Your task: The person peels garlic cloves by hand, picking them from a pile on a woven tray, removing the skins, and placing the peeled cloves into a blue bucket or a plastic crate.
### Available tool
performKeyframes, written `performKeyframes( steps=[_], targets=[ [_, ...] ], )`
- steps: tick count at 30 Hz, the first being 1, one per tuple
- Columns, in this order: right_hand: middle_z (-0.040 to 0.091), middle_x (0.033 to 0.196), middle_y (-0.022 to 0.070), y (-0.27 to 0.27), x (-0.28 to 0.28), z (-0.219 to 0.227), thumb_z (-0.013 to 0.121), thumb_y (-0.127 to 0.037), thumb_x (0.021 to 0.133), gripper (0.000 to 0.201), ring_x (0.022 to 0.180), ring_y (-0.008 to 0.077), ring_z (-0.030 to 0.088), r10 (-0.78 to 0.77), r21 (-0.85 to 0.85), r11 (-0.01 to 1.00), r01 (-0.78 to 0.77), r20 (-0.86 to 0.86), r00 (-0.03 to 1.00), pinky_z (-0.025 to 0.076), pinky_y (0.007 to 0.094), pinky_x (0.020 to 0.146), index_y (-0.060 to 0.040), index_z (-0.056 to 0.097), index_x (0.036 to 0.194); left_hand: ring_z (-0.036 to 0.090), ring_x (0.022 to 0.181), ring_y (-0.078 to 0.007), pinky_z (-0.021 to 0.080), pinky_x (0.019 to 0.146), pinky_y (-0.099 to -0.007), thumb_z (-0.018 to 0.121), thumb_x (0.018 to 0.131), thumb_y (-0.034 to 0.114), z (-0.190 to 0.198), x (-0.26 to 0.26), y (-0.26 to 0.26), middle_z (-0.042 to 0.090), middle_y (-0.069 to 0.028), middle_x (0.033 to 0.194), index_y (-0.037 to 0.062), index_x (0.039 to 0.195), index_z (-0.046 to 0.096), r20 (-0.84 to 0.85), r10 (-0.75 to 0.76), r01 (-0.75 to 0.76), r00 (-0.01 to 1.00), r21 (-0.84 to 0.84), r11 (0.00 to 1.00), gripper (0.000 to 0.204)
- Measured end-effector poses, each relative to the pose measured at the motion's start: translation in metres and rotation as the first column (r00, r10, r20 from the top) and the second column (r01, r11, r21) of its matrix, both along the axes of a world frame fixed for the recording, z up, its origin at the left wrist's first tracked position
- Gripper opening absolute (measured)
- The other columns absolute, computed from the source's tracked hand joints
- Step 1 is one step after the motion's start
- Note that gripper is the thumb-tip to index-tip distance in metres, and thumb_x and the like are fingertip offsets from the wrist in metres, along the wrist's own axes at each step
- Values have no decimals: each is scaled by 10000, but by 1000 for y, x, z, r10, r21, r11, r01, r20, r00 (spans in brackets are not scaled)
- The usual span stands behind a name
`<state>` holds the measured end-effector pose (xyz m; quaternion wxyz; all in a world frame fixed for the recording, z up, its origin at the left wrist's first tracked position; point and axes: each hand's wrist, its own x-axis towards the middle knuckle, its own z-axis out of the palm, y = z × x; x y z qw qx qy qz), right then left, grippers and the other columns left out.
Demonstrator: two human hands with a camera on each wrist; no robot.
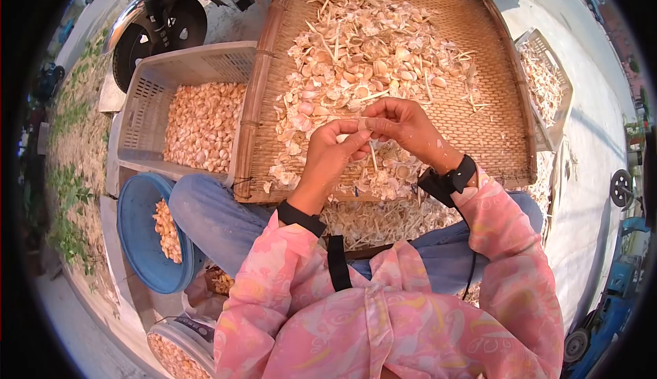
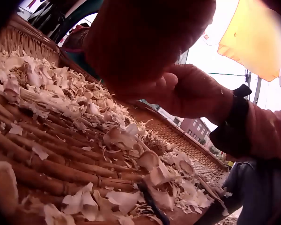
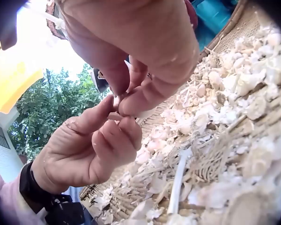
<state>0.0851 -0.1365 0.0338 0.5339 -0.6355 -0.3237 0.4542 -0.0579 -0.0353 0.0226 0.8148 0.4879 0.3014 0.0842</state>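
Over the near part of the wicker tray (image 1: pixel 503 115), my left hand (image 1: pixel 327 160) and right hand (image 1: pixel 410 129) meet at their fingertips. Between them they pinch a small pale garlic clove (image 1: pixel 363 125), mostly covered by the fingers. The right wrist view has the left hand (image 3: pixel 91 145) below, thumb and curled fingers on the clove, with the right hand (image 3: pixel 136 51) gripping from above. Garlic skins (image 1: pixel 356 71), stems and cloves lie heaped on the tray beyond the hands. In the left wrist view the left hand looms dark, and loose skins (image 2: pixel 164 173) lie beneath.
A pale plastic crate (image 1: pixel 140 122) of garlic cloves (image 1: pixel 205 122) stands left of the tray. Below it are a blue bucket (image 1: pixel 147 242) with cloves and a white bucket (image 1: pixel 198 341). Another crate (image 1: pixel 558 122) holds scraps at right. A wheel (image 1: pixel 161 37) stands at upper left.
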Motion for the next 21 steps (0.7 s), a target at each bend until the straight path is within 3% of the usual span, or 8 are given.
performKeyframes(
  steps=[1, 6, 7, 10, 13, 16, 17, 21],
  targets=[
    [611, 816, -2, -1, -1, 2, 601, -159, 869, 167, 686, 49, 546, -4, -17, 1000, 3, -5, 1000, 457, 197, 621, -24, 593, 965, 606, 700, -92, 501, 626, -196, 620, 853, 142, -3, 1, 1, 633, -46, 839, 22, 964, 567, 27, -58, 59, 998, -45, 997, 172],
    [615, 806, -15, 0, -1, -6, 567, -151, 891, 155, 676, 50, 556, -45, 12, 999, 45, -10, 999, 460, 195, 634, -38, 599, 990, 617, 702, -94, 509, 607, -175, 616, 855, 149, -14, 3, 2, 643, -72, 852, 17, 961, 571, 71, 4, 8, 997, -173, 985, 175],
    [611, 892, 17, -2, 3, -11, 550, -141, 897, 185, 723, 68, 566, -13, 0, 1000, 13, 35, 999, 464, 207, 641, -29, 586, 1040, 619, 704, -96, 510, 605, -172, 614, 857, 152, -13, 3, 3, 644, -78, 854, 17, 959, 572, 77, 16, -1, 997, -196, 981, 174],
    [576, 1013, 55, -6, -1, -25, 555, -127, 889, 226, 803, 88, 565, -101, 196, 980, -18, 583, 806, 465, 225, 637, -34, 566, 1095, 625, 706, -104, 515, 613, -178, 598, 869, 158, -11, 2, 8, 646, -91, 863, 15, 953, 575, 50, 51, -39, 997, -218, 975, 167],
    [550, 1013, 114, -10, -12, -7, 590, -89, 844, 230, 819, 198, 593, -126, 180, 983, 44, 473, 872, 485, 295, 705, -35, 570, 1066, 620, 710, -100, 510, 610, -174, 577, 886, 190, -11, 2, 8, 640, -81, 876, 19, 961, 576, 6, 51, -49, 999, -210, 977, 187],
    [555, 974, 112, -12, -19, 10, 612, -76, 816, 242, 793, 217, 588, 56, 99, 987, -130, 537, 842, 479, 310, 684, -41, 573, 1053, 610, 715, -94, 503, 607, -176, 564, 897, 230, -15, 1, 2, 630, -53, 865, 23, 970, 580, 20, 33, -28, 999, -213, 977, 220],
    [555, 918, 113, -12, -18, 5, 627, -75, 799, 244, 762, 222, 585, 22, 146, 979, -141, 614, 789, 474, 319, 668, -35, 572, 1033, 606, 716, -92, 501, 607, -177, 557, 901, 236, -13, 0, -2, 625, -45, 857, 24, 966, 581, 9, 16, -14, 1000, -194, 981, 223],
    [544, 835, 63, -16, -17, 0, 620, -73, 824, 225, 720, 150, 569, 48, 120, 981, -150, 601, 798, 467, 260, 635, -39, 562, 1038, 581, 691, -82, 486, 609, -177, 544, 909, 232, 0, -3, -10, 612, -26, 826, 30, 948, 582, -34, -35, 31, 999, -107, 994, 209]
  ],
)
